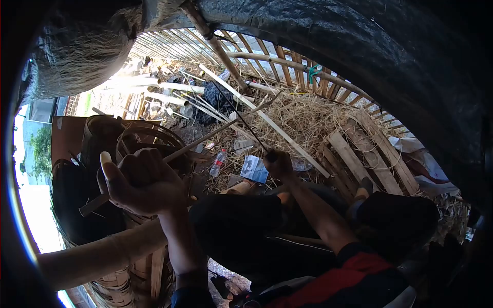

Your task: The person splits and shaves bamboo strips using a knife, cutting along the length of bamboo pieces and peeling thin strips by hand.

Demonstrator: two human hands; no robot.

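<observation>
My left hand [146, 182] is closed around a long bamboo stick [205, 137], its fingers curled and its thumb pointing up. One end of the stick shows below the hand at the left; the other reaches up and right toward the straw. My right hand [278, 165] is closed on the dark handle of a long, thin, dark blade-like tool [241, 117]. The tool slants up and to the left, crossing the stick in this view; whether they touch I cannot tell. A thick bamboo pole [118, 249] lies beneath my left forearm.
Pale bamboo strips [267, 120] and straw [318, 118] litter the ground ahead. A plastic bottle [217, 163] and a printed packet [254, 169] lie near my right hand. Wooden slats [357, 156] are at the right. Woven baskets [97, 133] stand left; a bamboo fence [272, 59] runs behind.
</observation>
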